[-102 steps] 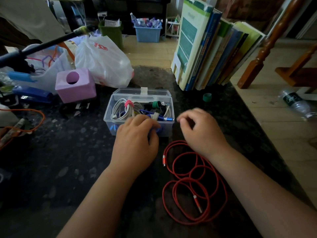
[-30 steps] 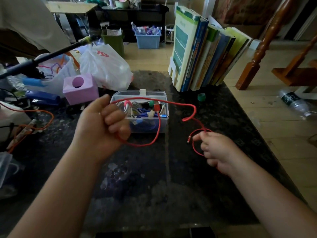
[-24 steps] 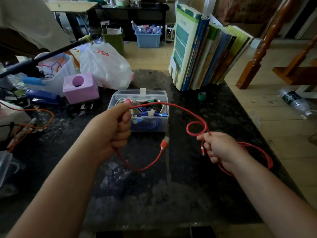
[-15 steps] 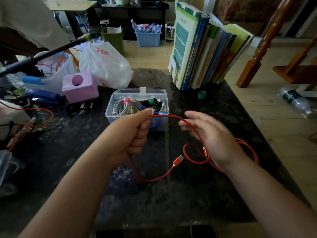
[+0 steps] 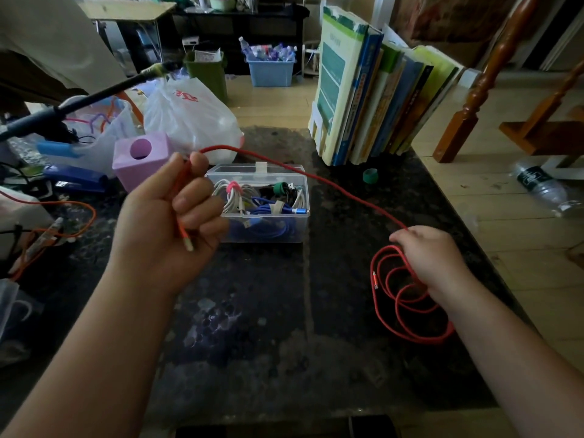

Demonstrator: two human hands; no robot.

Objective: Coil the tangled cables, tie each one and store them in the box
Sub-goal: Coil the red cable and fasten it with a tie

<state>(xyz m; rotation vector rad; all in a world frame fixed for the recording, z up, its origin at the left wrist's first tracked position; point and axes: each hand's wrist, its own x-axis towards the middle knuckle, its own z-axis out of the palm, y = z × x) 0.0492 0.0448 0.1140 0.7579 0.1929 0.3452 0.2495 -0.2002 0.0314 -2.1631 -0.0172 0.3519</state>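
A long red cable [image 5: 331, 184] stretches between my two hands above the dark table [image 5: 268, 311]. My left hand [image 5: 170, 229] is raised in front of the box and grips one end, whose plug hangs below my fingers. My right hand [image 5: 426, 254] pinches the cable lower at the right, and loose red loops lie on the table under it with the other plug showing. The clear plastic box [image 5: 268, 232] stands open behind my left hand and holds tied white, blue and black cables.
A pink cube [image 5: 139, 159] and a white plastic bag [image 5: 189, 121] sit left of the box. Upright books [image 5: 373, 96] stand at the back right, with a green tape roll [image 5: 370, 176] near them. Orange wires [image 5: 63, 226] and clutter fill the left edge. The table's right edge drops to the wooden floor.
My left hand has risen with the cable end. My right hand has moved right and down, closed on the cable and pulled it taut; loops now lie beneath it.
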